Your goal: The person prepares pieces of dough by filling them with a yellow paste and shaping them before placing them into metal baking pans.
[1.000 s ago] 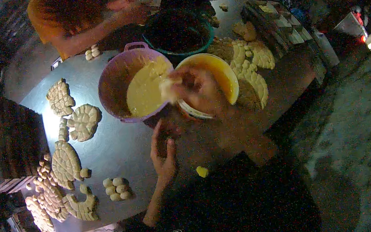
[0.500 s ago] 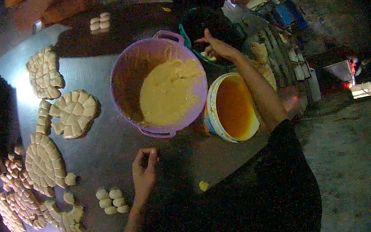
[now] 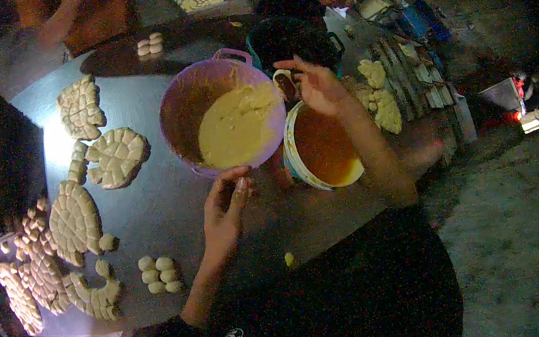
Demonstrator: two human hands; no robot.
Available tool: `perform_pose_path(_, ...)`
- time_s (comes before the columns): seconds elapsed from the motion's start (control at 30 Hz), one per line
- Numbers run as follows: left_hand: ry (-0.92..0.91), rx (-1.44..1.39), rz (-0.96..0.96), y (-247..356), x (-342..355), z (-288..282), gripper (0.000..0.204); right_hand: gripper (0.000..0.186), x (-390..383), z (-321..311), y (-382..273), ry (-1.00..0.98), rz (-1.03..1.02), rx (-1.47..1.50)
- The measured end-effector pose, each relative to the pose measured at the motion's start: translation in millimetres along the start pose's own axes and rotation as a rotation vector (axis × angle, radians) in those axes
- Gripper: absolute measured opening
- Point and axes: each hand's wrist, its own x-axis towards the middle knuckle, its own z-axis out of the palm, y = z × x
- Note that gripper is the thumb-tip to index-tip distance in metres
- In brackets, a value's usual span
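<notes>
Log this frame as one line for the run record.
left hand: open, at purple tub rim | right hand: open, above orange-filled bucket | tub: yellow dough | table: dough rounds

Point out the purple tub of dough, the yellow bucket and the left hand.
purple tub [image 3: 179, 112], head view, bare inner wall.
yellow bucket [image 3: 324, 150], head view, inside.
left hand [image 3: 224, 211], head view, back of hand.

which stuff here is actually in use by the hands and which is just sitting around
In use:
- left hand at the rim of the purple tub of pale batter
- right hand above the white bucket of orange liquid

Lying about:
- scored dough discs on the metal table
- small dough balls
- dark green tub
</notes>
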Motion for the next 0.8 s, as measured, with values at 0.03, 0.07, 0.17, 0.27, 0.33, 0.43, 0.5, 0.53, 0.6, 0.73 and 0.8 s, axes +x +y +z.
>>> perform_pose_path(0.03,0.025,0.004,0.050,2.9,-2.9,8.8,0.029,0.044,-20.3,32.5,8.3,0.023,-0.113,-0.012)
perform_pose_path(0.07,0.011,-0.064,0.039,9.7,-7.4,19.5,0.032,0.040,-43.7,61.0,21.8,0.052,-0.227,-0.021)
perform_pose_path(0.17,-0.030,-0.220,0.011,20.6,-29.3,35.4,0.039,0.039,-109.3,148.6,35.6,0.039,-0.219,0.157)
perform_pose_path(0.27,-0.097,-0.365,-0.073,16.9,-49.7,46.9,0.044,0.044,-142.9,170.5,51.9,0.190,-0.499,0.030)
perform_pose_path(0.33,-0.054,-0.601,-0.204,32.9,-69.6,64.5,0.045,0.041,-166.1,154.9,60.4,0.120,-0.403,-0.070)
perform_pose_path(0.43,0.080,-0.771,-0.314,11.6,-75.0,73.0,0.045,0.037,-194.0,114.4,74.4,0.101,-0.450,-0.271)
perform_pose_path(0.5,-0.045,-0.691,-0.182,10.1,-82.0,80.1,0.041,0.036,-213.5,114.3,65.5,0.057,-0.550,-0.452)
perform_pose_path(0.53,-0.013,-0.614,-0.158,16.3,-89.5,85.6,0.040,0.036,-220.9,119.1,59.0,0.064,-0.641,-0.609)
perform_pose_path(0.6,-0.015,-0.359,0.119,15.9,-103.9,95.7,0.039,0.038,-227.3,136.3,52.4,0.119,-0.898,-0.998)
perform_pose_path(0.73,-0.040,-0.108,0.320,8.3,-113.5,107.5,0.041,0.033,-247.8,151.8,55.5,0.117,-0.976,-0.715)
perform_pose_path(0.8,-0.011,-0.037,0.321,5.9,-124.6,111.7,0.039,0.029,-252.7,145.9,70.0,0.046,-0.867,-0.415)
